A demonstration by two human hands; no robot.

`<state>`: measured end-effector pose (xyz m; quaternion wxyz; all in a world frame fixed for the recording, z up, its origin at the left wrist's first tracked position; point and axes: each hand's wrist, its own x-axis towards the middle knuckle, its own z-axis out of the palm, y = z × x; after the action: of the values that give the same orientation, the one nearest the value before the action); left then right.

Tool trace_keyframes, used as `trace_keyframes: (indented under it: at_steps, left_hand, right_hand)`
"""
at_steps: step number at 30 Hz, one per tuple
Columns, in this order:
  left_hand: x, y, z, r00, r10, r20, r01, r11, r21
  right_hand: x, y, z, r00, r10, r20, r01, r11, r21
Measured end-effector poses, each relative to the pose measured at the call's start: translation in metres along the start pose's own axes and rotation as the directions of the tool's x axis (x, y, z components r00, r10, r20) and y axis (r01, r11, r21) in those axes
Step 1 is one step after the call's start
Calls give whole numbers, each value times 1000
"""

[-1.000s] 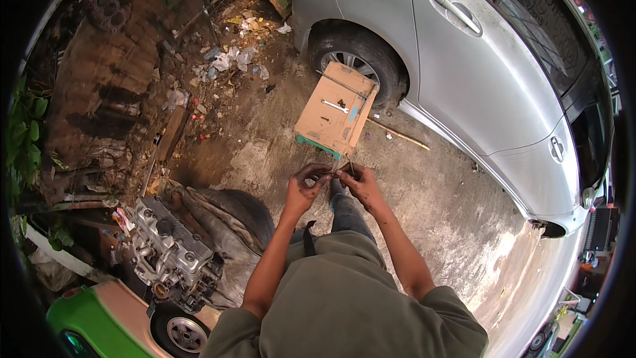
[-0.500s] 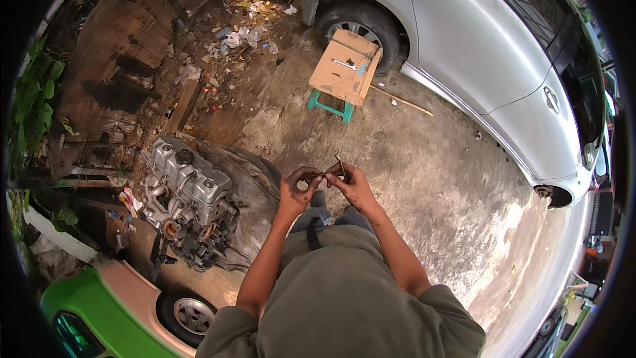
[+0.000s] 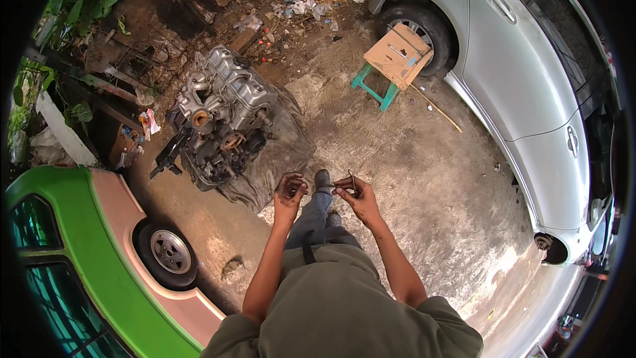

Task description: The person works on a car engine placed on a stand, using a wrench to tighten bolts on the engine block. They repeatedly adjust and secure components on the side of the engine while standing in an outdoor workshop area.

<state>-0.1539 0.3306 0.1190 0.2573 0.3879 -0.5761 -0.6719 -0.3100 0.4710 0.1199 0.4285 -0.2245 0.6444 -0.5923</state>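
The right grip (image 3: 362, 203), fingers closed around a thin, dark, metal-looking rod (image 3: 352, 178) above the grey concrete floor (image 3: 424, 166), should pinch it firmly; the left grip (image 3: 287, 203) is half curled, contents I cannot tell.

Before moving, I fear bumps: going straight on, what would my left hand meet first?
Likely the grimy cloth under the engine, though depth is unclear; your left hand may pass above it.
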Motion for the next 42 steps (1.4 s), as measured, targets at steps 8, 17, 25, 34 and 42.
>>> trace_keyframes:
  at_steps: [8, 17, 25, 34, 42]
  left_hand:
    - [-99, -33, -87, 994, -110, -19, 110, 994, -21]
    - [-132, -33, -189, 994, -5, 112, 6, 1000, -4]
    - [-164, -40, -299, 970, -49, 237, 29, 996, 87]
    - [-112, -21, -327, 929, -75, 361, 38, 993, 110]
    - [-30, 19, -324, 928, -110, 355, 26, 972, 234]
  right_hand:
    - [-49, 24, 66, 999, -21, 41, 21, 1000, -9]
    - [-83, 33, 164, 995, -85, -57, 85, 996, 3]
    - [-142, 71, 262, 954, 55, -296, 7, 979, 202]
    - [-134, 76, 277, 905, 189, -381, -80, 955, 284]
    - [-32, 83, 284, 884, 154, -441, 41, 915, 401]
